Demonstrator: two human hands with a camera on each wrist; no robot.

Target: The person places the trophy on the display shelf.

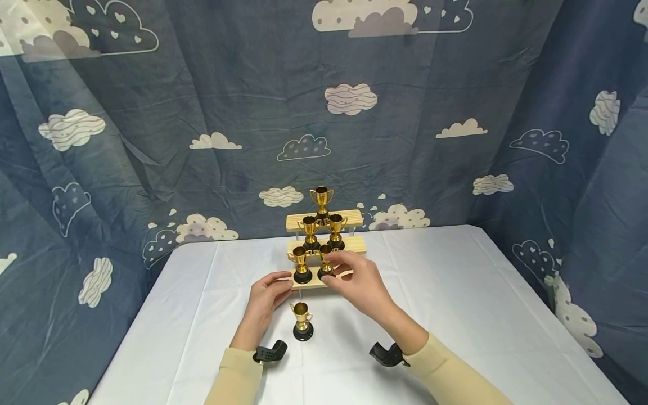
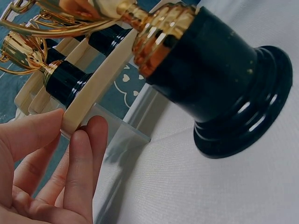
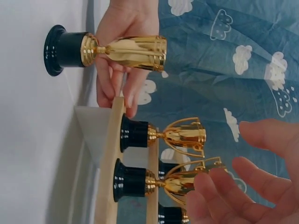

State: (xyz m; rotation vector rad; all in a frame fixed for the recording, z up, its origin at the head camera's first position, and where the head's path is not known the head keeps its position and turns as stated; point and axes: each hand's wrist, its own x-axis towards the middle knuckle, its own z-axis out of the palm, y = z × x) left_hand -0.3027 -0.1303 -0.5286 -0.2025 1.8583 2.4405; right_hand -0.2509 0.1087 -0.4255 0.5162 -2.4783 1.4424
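A three-step display stand with pale wooden shelves [image 1: 356, 244] holds several small gold trophies on black bases. My left hand [image 1: 264, 297] pinches the left end of the lowest shelf [image 2: 88, 95] between thumb and fingers. On that shelf stand a left trophy [image 1: 300, 260] and a right trophy [image 3: 131, 182]. My right hand [image 1: 361, 284] is beside the right one, thumb and fingers spread; in the right wrist view its fingertips [image 3: 205, 189] overlap the cup, and contact is unclear. Another trophy [image 1: 302, 323] stands upright on the table in front of the stand, between my forearms.
Two trophies stand on the middle shelf and one trophy [image 1: 322, 198] on the top shelf. A white cloth covers the table [image 1: 435, 292]. Behind and beside it hangs a blue curtain [image 1: 243, 84] with cloud prints. Clear supports [image 2: 117, 122] hold up the lowest shelf.
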